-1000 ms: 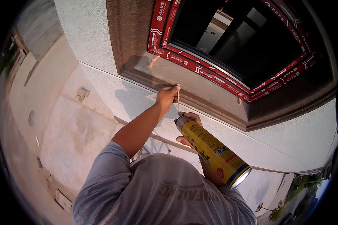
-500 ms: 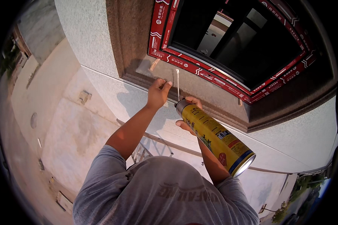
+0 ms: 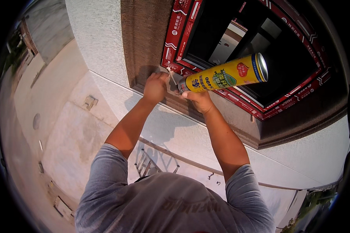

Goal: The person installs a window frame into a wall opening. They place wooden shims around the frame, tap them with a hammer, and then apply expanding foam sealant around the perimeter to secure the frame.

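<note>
Now that the right hand (image 3: 199, 99) swings its clamped yellow can (image 3: 224, 73) over, the tube (image 3: 172, 75) nears the red frame (image 3: 171, 55); grip of left hand (image 3: 154, 89) unclear.

I wear a grey T-shirt (image 3: 147, 207) of soft, creased cloth, with dark, faded lettering (image 3: 186, 204) across its front. My left sleeve (image 3: 109, 163) and right sleeve (image 3: 243, 188) are short, plain and loose; my left hand (image 3: 155, 87) and right hand (image 3: 199, 100) are bare.
</note>
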Motion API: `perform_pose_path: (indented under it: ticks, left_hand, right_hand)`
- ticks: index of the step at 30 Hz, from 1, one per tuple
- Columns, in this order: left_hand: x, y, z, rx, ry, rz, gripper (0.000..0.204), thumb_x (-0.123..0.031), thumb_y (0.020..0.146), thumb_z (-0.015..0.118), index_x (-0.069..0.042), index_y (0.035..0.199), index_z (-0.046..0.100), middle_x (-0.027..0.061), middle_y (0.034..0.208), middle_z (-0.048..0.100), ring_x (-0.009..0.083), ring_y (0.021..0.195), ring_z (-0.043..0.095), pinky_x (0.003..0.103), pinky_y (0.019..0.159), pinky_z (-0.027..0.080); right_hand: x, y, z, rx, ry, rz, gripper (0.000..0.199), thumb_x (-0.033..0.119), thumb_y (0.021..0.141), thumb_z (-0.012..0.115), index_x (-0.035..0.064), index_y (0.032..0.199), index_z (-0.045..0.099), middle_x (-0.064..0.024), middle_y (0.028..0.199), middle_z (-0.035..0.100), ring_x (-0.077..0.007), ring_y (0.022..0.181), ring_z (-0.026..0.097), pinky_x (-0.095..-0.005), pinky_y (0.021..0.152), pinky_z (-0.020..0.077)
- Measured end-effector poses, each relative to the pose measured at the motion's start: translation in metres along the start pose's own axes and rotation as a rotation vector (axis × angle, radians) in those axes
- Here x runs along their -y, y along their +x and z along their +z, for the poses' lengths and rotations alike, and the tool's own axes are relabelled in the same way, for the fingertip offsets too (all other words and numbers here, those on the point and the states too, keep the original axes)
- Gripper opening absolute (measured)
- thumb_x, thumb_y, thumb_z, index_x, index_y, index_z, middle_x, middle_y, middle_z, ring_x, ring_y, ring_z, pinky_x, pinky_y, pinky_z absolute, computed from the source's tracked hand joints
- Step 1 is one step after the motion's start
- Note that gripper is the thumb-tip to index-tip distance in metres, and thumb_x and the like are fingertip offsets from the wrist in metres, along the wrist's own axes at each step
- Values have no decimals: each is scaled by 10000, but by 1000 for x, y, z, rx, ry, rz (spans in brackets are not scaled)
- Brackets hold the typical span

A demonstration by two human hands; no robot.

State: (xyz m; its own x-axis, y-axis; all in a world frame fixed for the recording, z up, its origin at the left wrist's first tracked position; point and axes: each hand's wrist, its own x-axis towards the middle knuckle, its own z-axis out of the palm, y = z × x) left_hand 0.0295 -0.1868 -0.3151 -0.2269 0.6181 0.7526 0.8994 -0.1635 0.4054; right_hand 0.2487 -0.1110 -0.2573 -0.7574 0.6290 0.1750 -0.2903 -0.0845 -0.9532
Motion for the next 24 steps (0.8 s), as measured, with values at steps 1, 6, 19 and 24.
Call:
perform_pose_path:
  ticks: [1,6,19,24]
  left_hand:
    - [-1,2,-1,31,15,-8,291,-5,854,695,-45,1143,703,188,1140,730,416,1059,656,504,958,529]
    - [9,2,8,128,30,-127,238,19,841,668,-54,1067,683,181,1091,742,410,1066,645,500,965,513]
    - [19,-3,10,166,-56,-123,267,15,870,647,-37,1129,690,195,1133,742,429,1108,646,524,984,518]
    - [19,1,18,117,-157,-134,266,-8,873,692,-61,1133,675,198,1173,724,443,1119,651,509,999,528]
  right_hand:
    - [8,3,4,18,-25,-6,722,76,774,843,21,1420,524,-167,1240,669,-342,1090,752,-418,928,644]
    - [19,23,-3,-13,36,172,540,83,830,855,-10,1283,578,-123,1122,683,-300,1001,788,-321,731,616]
    - [26,57,56,-264,24,248,436,135,893,828,77,1253,589,-93,1052,724,-255,897,765,-336,742,597]
    - [-4,60,50,-258,39,159,406,109,902,811,22,1239,603,-99,1050,725,-245,911,757,-337,763,595]
